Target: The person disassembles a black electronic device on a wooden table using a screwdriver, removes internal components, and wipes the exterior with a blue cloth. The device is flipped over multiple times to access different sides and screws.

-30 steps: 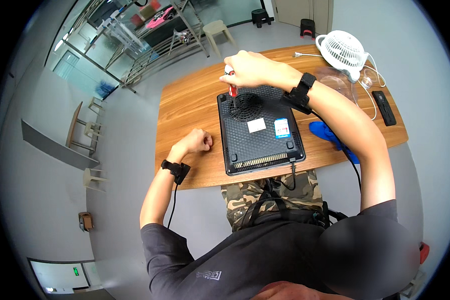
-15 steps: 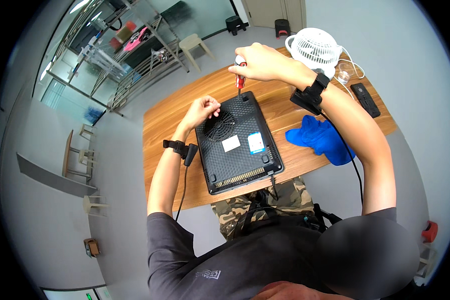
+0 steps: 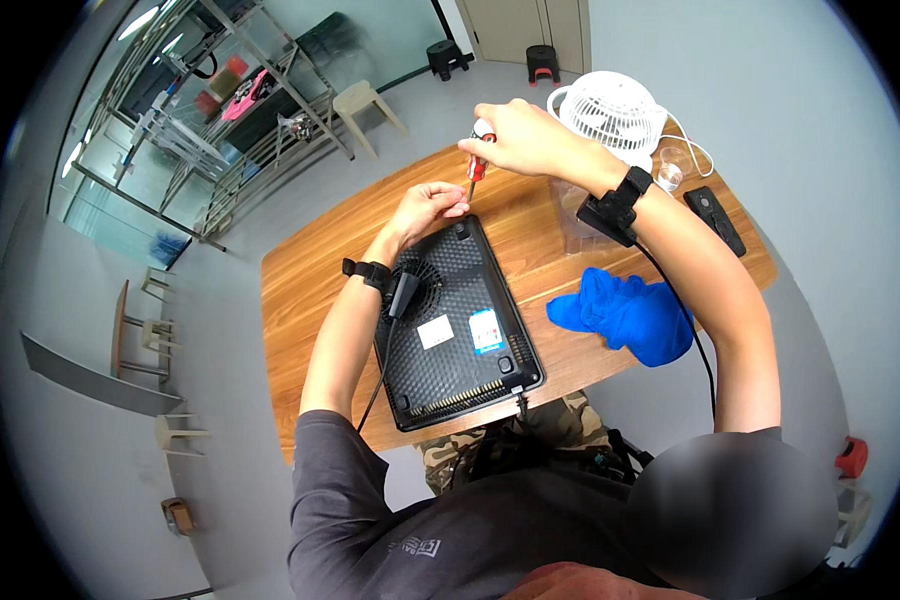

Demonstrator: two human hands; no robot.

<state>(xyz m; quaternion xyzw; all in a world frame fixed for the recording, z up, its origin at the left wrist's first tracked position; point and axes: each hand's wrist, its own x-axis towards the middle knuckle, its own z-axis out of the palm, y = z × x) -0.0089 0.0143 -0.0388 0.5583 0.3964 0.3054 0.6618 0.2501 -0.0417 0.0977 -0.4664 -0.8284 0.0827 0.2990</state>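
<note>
My right hand (image 3: pixel 518 143) is curled closed around the screwdriver (image 3: pixel 478 168), gripping its red-and-white handle with the shaft slanting down. My left hand (image 3: pixel 430 212) has its fingers drawn together just beside the shaft's lower end; I cannot tell whether they pinch anything.

From the head view, the one black device (image 3: pixel 460 300) lies with its vented side up at the near edge of the table (image 3: pixel 335 255). The two hands meet at its twelve o'clock. I count one round grille (image 3: pixel 425 292), two stickers and three visible feet on it. My left forearm crosses the device's upper left part, and the module on that wristband (image 3: pixel 373 276) stands in the way over the grille.

Taking the device as the clock's centre, one blue cloth (image 3: pixel 625 315) sits at three o'clock, one black strip (image 3: pixel 715 220) at two, one clear cup (image 3: pixel 671 176) also at two, and one white fan (image 3: pixel 610 110) at one. One clear box (image 3: pixel 578 225), between one and two, is partly hidden by my right wrist. One cord (image 3: pixel 522 403) leaves the device between four and five.

Beyond the table: two dark stools (image 3: pixel 447 58) around twelve, one pale stool (image 3: pixel 358 103) at eleven, one metal rack (image 3: pixel 305 85) toward ten.
</note>
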